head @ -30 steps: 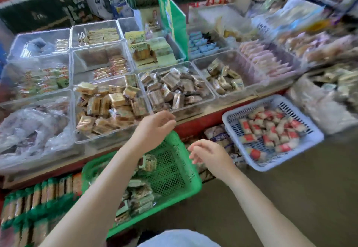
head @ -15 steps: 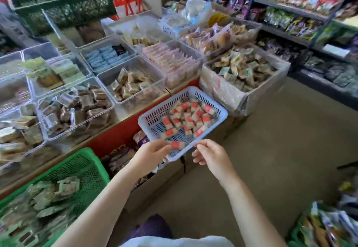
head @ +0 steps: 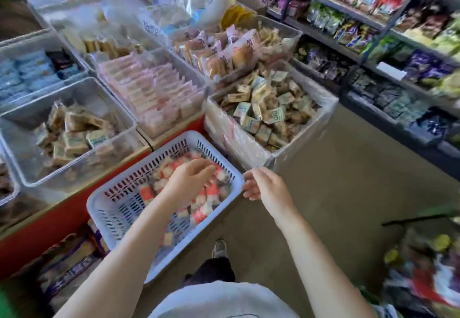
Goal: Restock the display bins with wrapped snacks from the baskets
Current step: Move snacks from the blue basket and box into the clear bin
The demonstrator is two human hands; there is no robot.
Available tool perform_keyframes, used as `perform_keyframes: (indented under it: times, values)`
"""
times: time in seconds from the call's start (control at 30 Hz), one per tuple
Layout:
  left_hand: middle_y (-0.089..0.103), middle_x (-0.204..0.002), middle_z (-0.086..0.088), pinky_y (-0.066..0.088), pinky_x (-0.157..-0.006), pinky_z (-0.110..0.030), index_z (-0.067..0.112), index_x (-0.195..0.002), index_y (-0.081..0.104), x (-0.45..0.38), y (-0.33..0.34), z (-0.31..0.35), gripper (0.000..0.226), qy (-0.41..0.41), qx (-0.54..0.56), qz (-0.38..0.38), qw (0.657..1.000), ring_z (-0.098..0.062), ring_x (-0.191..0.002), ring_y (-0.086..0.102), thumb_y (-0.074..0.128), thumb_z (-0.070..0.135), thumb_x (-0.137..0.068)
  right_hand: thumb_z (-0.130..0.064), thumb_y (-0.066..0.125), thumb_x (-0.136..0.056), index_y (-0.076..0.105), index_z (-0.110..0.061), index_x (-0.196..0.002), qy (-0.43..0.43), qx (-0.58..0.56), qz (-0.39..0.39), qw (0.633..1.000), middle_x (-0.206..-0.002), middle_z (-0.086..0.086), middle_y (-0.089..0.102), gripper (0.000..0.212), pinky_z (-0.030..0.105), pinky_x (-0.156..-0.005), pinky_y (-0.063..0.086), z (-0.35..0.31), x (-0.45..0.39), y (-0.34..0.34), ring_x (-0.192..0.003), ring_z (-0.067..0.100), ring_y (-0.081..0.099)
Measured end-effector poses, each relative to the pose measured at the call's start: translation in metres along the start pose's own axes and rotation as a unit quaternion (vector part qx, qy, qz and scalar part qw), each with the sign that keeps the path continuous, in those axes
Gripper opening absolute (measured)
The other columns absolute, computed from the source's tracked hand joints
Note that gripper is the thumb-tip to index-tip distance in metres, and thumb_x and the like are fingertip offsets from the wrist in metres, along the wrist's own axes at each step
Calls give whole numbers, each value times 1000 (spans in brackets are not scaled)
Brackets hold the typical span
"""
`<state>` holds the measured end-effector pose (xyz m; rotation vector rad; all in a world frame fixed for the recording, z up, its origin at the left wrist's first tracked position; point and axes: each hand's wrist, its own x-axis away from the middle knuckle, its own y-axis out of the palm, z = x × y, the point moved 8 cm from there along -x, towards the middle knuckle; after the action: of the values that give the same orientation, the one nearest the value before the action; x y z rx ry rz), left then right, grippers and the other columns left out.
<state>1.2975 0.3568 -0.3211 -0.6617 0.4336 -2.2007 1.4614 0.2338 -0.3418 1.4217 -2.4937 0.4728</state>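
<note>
**Left hand in the white basket, right hand at its rim**

My left hand (head: 189, 180) is down inside the white basket (head: 117, 193), fingers loosely curled over the red-and-white snacks (head: 146, 193) lying in it. The motion blur keeps me from telling whether I have already pinched one or am only touching the heap. My right hand (head: 263, 188) sits just beside the basket's near right corner, fingers relaxed and slightly bent, fingertips at the rim; it holds nothing that I can see.

The basket stands low in front of the red counter (head: 37, 233), tilted out toward me. On the counter above it is a clear bin (head: 74, 178) with tan wrapped snacks, and next to that a bin of pink packets (head: 154, 93) standing in tight rows. Right of the basket is a plastic-lined box (head: 298, 143) heaped with small beige-and-green wrapped pieces (head: 263, 111); their labels are too blurred to read. Behind it lie bagged breads (head: 224, 53) with print that I cannot make out either.

Shelves (head: 361, 26) along the right carry coloured snack bags, no brand legible. A scrap of handwriting shows on a far bin, unreadable. My shoe (head: 219, 248) shows on the floor below.
</note>
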Motion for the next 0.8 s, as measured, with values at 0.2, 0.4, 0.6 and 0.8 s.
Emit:
perform_keyframes:
  times: [0.2, 0.4, 0.6, 0.8]
  values:
    - [73, -88, 8, 53, -67, -32, 32, -96, 69, -119, -19, 62, 16, 13, 35, 17, 999, -5, -69, 68, 54, 33, -101, -28, 44, -108, 67, -12, -93, 9, 4, -5, 1000, -77, 7, 69, 32, 30, -63, 49, -36, -112, -30, -68, 21, 65]
    - [74, -89, 6, 45, -63, -14, 25, -107, 71, -185, -20, 68, 19, -36, 42, 23, 998, 3, -63, 64, 52, 27, -102, -32, 53, -101, 65, -22, -97, 40, 48, 5, 998, -87, 1, 67, 16, 37, -71, 52, -48, -209, -55, -77, 19, 66]
    - [76, -90, 4, 55, -89, -37, 24, -102, 72, -234, -13, 64, 17, -126, 117, 56, 984, -13, -80, 73, 55, 28, -101, -29, 65, -91, 49, -13, -121, 5, 329, 54, 943, -119, 9, 55, 38, 43, -89, 50, -50, -304, -76, -109, 28, 53]
    - [76, -88, 5, 54, -96, -41, 26, -100, 72, -266, 1, 74, 16, -185, 112, 69, 974, -13, -80, 73, 56, 27, -101, -50, 61, -93, 53, -15, -99, -1, 483, -33, 875, -96, 2, 64, 36, 34, -73, 41, -45, -357, -81, -96, 28, 62]
